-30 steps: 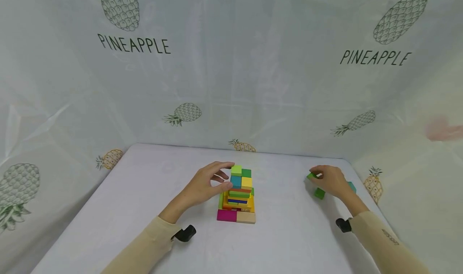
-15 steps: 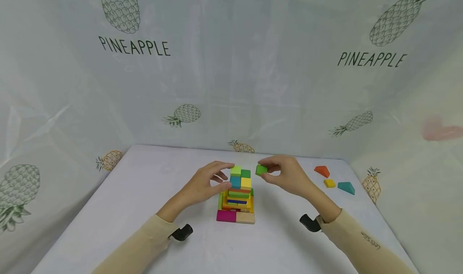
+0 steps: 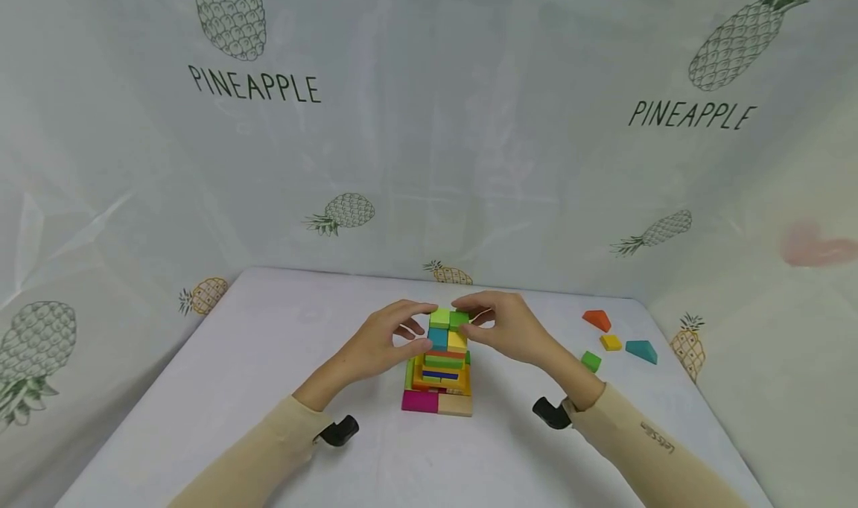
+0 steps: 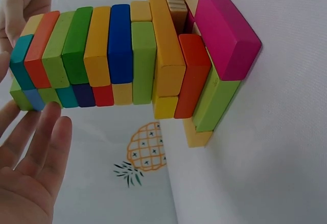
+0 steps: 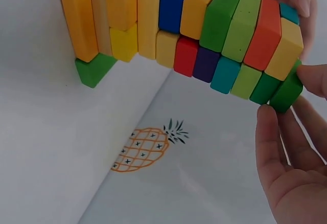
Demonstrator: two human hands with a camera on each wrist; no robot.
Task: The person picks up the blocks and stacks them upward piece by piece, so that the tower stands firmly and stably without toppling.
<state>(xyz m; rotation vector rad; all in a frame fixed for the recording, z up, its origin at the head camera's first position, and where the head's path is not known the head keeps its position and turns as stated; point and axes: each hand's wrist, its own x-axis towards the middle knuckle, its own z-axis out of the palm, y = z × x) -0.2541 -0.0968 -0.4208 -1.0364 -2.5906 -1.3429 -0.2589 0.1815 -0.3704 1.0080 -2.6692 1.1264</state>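
Note:
A tower of coloured wooden blocks point(image 3: 445, 360) stands upright on the table. My right hand point(image 3: 507, 325) pinches a green block point(image 5: 287, 93) between thumb and fingers at the tower's top right corner. In the right wrist view this block lies against the darker green one below it. On the other side, my left hand point(image 3: 383, 342) stays around the upper tower, thumb near the teal block point(image 3: 438, 338) and index finger at the light green top block point(image 3: 439, 317). The left wrist view shows its straight fingers point(image 4: 57, 147) along the tower's back.
To the right on the white table point(image 3: 268, 344) lie a green cube point(image 3: 590, 361), a yellow block point(image 3: 611, 342), an orange-red piece point(image 3: 596, 319) and a teal piece point(image 3: 641, 351). A pineapple-print curtain point(image 3: 469, 135) hangs behind the table.
My right hand has picked a green block from the right side and carried it left to the tower's top. The left hand has stayed by the tower.

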